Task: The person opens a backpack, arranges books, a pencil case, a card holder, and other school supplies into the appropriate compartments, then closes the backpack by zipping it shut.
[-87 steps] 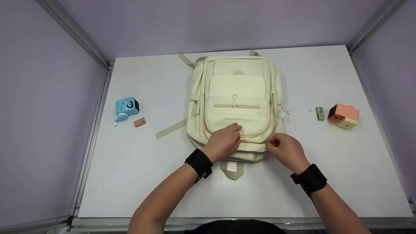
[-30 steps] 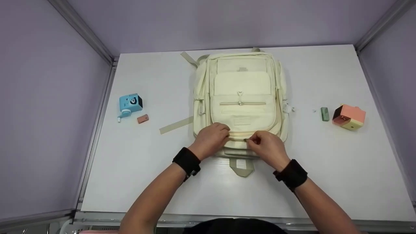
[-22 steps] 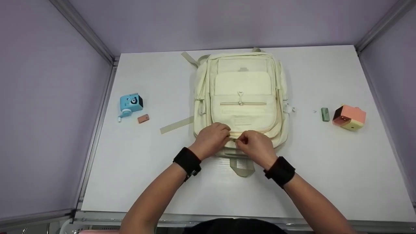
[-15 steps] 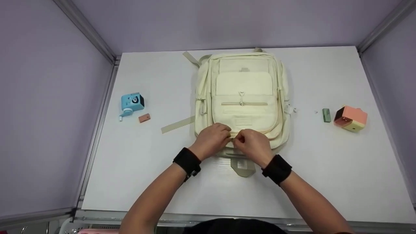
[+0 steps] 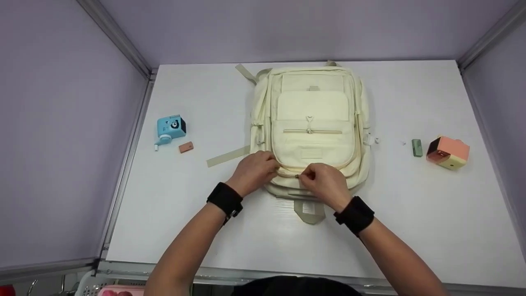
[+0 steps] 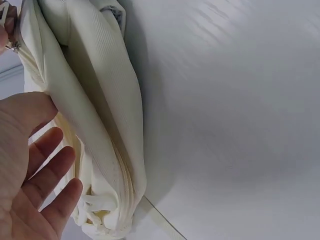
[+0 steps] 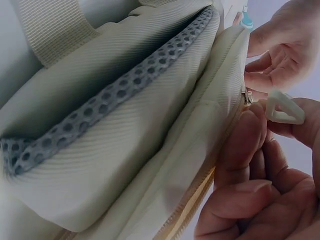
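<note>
Purple walls (image 5: pixel 271 28) stand behind and to both sides of the white table (image 5: pixel 254 242). Near the middle of the table the backpack (image 5: pixel 312 107) lies flat, front up. Its long axis runs from the table's far edge toward the person; the end with the webbing loop (image 5: pixel 311 217) points at the person, and a strap (image 5: pixel 228 156) sticks out from its left side. Both hands are at the near end. The left hand (image 5: pixel 254 170) pinches the cloth edge at the near left corner, thumb in front, three fingers loosely bent, the forefinger partly hidden. The right hand (image 5: pixel 324 181) is just beside it, fingertips tight together at the zip. Well apart on the left stands a blue box (image 5: pixel 171 126), crank toward the person; on the right a pink box (image 5: pixel 448 153) turns its dark face to the bag. A brown block (image 5: pixel 186 147) lies near the blue box, and a green block (image 5: pixel 417 148), long side toward the person, beside the pink one. The zip pull (image 7: pixel 285 108), a white triangular ring, is gripped in the right hand.
</note>
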Tool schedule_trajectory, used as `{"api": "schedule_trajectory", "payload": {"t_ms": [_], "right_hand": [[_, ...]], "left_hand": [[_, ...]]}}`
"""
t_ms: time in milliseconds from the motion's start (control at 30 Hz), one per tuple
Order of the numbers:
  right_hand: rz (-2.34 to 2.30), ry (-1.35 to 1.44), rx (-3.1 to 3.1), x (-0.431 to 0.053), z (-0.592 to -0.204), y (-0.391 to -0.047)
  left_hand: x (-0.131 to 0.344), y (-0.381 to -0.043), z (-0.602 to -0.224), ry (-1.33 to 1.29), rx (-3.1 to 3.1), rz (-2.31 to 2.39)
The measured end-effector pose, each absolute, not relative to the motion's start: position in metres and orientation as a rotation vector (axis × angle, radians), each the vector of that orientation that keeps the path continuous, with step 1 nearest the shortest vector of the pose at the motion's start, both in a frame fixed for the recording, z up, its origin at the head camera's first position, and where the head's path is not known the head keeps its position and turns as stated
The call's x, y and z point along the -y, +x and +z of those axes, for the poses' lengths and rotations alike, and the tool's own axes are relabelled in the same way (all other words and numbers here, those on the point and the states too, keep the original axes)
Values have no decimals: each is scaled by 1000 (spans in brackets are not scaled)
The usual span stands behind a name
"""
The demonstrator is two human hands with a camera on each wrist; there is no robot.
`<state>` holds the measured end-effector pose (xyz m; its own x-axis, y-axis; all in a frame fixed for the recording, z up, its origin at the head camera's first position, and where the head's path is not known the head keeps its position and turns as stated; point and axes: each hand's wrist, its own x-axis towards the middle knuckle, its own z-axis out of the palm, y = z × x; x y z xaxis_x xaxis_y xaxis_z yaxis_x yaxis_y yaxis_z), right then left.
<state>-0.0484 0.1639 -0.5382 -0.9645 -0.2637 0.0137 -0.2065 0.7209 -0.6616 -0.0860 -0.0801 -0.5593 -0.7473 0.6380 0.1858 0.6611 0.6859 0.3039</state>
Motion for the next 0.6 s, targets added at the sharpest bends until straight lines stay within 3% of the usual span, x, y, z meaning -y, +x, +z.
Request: {"api": "schedule_trajectory", "payload": {"t_ms": [600], "right_hand": [[-1003,-461,-2872,-135,-537,-55]], "left_hand": [[72,-89,-561,-1050,2874,-474]]}}
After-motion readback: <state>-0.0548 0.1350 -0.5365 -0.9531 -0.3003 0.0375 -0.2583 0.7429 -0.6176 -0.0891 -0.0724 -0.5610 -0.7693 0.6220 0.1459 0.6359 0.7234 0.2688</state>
